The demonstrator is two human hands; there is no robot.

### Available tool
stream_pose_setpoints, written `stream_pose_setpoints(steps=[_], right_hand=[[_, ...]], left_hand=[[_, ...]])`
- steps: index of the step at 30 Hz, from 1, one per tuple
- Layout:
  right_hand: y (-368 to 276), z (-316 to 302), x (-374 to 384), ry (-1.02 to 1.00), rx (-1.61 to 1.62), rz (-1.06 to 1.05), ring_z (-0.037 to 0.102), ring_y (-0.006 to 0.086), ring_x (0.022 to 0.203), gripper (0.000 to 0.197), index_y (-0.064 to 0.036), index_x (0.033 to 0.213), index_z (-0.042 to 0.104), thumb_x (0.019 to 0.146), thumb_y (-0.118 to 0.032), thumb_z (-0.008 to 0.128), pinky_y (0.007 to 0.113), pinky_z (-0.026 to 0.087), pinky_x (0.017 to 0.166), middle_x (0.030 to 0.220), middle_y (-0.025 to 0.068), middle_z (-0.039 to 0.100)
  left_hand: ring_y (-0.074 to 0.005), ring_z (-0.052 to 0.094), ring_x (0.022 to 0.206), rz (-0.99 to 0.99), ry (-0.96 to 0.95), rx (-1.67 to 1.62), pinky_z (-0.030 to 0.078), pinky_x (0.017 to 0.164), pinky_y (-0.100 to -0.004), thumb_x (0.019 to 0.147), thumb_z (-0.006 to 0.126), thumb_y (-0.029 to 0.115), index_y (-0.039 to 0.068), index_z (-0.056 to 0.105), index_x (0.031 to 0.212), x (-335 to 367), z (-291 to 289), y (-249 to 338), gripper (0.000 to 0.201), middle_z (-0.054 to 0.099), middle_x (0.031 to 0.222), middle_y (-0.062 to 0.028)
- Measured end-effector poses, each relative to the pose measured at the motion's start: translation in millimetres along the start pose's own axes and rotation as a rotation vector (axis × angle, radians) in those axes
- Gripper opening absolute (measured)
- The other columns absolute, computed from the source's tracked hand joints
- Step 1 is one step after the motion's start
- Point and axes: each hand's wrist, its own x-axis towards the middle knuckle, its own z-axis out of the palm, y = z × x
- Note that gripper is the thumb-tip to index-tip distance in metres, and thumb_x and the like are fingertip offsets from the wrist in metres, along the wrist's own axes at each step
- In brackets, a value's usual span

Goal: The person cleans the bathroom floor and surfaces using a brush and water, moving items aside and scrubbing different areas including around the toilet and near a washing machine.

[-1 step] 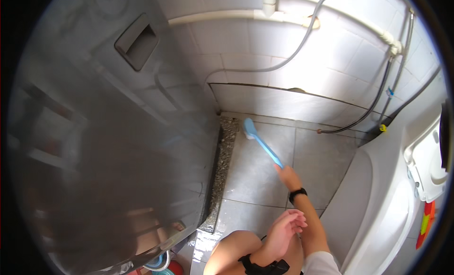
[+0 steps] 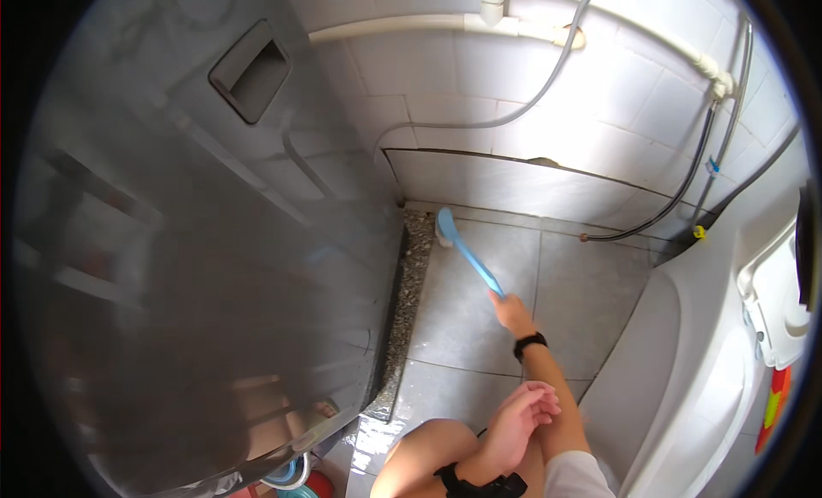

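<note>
Right hand [image 2: 512,312], mid-frame slightly right, fingers wrapped round the handle end of a light-blue brush [image 2: 472,260]. Brush slants up-left, its head just above frame centre, pale bristles down in the corner where grey floor tiles [image 2: 467,318] meet a speckled stone strip [image 2: 416,254]; exact bristle contact too small to tell. Left hand [image 2: 521,419], lower centre, holds nothing visible, fingers loosely curled, lying across the view of the right forearm; can't tell if they touch. Large grey glossy panel [image 2: 205,301] with recessed handle fills the left side; white tiled wall [image 2: 437,65] with pipes across the top; black hose [image 2: 690,190] upper right, its end near the floor; white toilet [image 2: 715,395] at right. Wet shine on floor, lower centre. Step in hand looks like scrubbing along the tile-stone edge. Next stroke would seem to call for a firm right grip, bristles pressed flat, and travel along that edge without knocking the panel's base.
</note>
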Motion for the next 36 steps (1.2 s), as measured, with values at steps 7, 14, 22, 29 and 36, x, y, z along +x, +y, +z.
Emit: stream_pose_setpoints(steps=[7,14,22,29,36], right_hand=[[39.1,-5.8,3.1,-0.014,0.053,-0.015,0.054,0.0371,0.068,0.053,0.0057,0.081,0.052,0.079,-0.046,0.041,0.043,0.041,0.056,0.077,0.0258,0.054],[106.1,-13.9,-30.0,0.026,-0.017,0.110,0.053,0.0355,0.061,0.051,0.0047,0.074,0.053,0.078,-0.045,0.043,0.041,0.039,0.049,0.071,0.0248,0.054],[88.6,-23.4,-26.8,-0.007,0.036,0.027,0.055,0.0321,0.062,0.052,0.0037,0.072,0.054,0.077,-0.047,0.043,0.041,0.041,0.055,0.067,0.0212,0.055],[119.3,-36.3,-66.9,-0.373,-0.442,-0.196,0.055,0.0336,0.067,0.051,0.0031,0.071,0.054,0.075,-0.048,0.046,0.045,0.038,0.053,0.069,0.0232,0.055],[123.4,-13.0,-81.1,0.062,0.041,0.129,0.052,0.0368,0.058,0.049,0.0050,0.065,0.052,0.075,-0.042,0.046,0.042,0.037,0.048,0.058,0.0238,0.050]], left_hand=[[-0.0158,0.049,0.075,0.037,-0.004,0.016,0.037,0.068,-0.0258,0.081,0.041,0.015,0.004,0.045,0.088,-13.6,-2.5,7.2,0.014,0.049,0.080,-0.0043],[-0.0161,0.048,0.074,0.013,-0.045,-0.048,0.036,0.068,-0.0266,0.079,0.042,0.014,0.006,0.046,0.084,3.9,8.4,12.3,0.010,0.049,0.077,-0.0031],[-0.0162,0.048,0.074,-0.068,-0.050,-0.043,0.036,0.069,-0.0266,0.079,0.042,0.015,0.006,0.047,0.085,5.6,5.8,0.0,0.012,0.049,0.077,-0.0026],[-0.0163,0.048,0.074,0.026,-0.069,-0.074,0.035,0.070,-0.0265,0.080,0.041,0.015,0.006,0.047,0.086,-1.0,2.1,13.2,0.012,0.049,0.078,-0.0031],[-0.0160,0.048,0.074,0.014,-0.081,-0.093,0.035,0.071,-0.0265,0.080,0.041,0.015,0.006,0.046,0.086,-2.0,3.6,10.0,0.013,0.049,0.079,-0.0033]])
